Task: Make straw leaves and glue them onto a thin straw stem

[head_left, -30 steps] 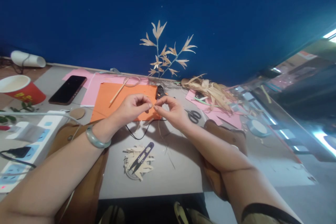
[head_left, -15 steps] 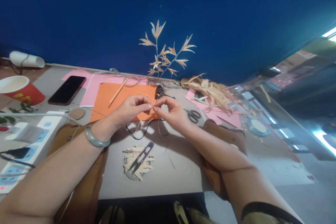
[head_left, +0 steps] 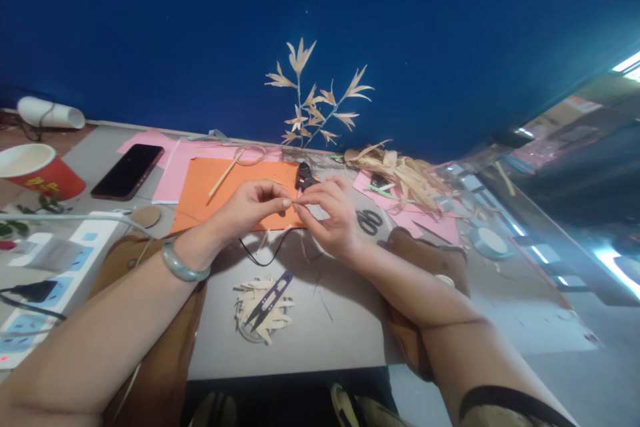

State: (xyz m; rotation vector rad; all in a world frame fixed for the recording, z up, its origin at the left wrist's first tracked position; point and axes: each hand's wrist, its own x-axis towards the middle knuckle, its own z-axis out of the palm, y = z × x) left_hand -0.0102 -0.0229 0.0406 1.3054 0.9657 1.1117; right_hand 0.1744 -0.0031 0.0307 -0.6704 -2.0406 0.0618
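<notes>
Thin strand (head_left: 293, 201), too small to make out clearly, is pinched between the fingertips of both hands, above the orange sheet near its right-hand near corner. Beneath everything spreads the grey bench (head_left: 300, 350), bounded along its far edge by a blue panel (head_left: 225, 33). A brown leather-like piece (head_left: 170, 347) lies toward the near left, and a brown padded piece (head_left: 433, 255) to the right; both are partly covered by the forearms. The orange sheet (head_left: 197, 197) overlaps pink paper (head_left: 167, 180) toward the far edge. A white power strip (head_left: 65, 285) slants along the left side, with plugs in it. Dry husks (head_left: 400, 173) are heaped near the far edge, right of centre, on more pink paper. Just left of them an upright branch (head_left: 314, 116) bears pale, pointed flowers in front of the panel.

The left hand (head_left: 250, 205), a green bangle on its wrist, has thumb and forefinger pressed together on the strand. The right hand (head_left: 333, 219) pinches it from the other side, its remaining fingers lifted. A red paper cup (head_left: 47, 173) and a phone (head_left: 129, 172) sit by the far left corner. Near the middle of the near edge, purple snips (head_left: 269, 300) rest on cut pale pieces (head_left: 277, 323). Beyond the right hand lie scissors (head_left: 364, 219) and a black glue gun (head_left: 304, 175), the latter partly hidden by the fingers.
</notes>
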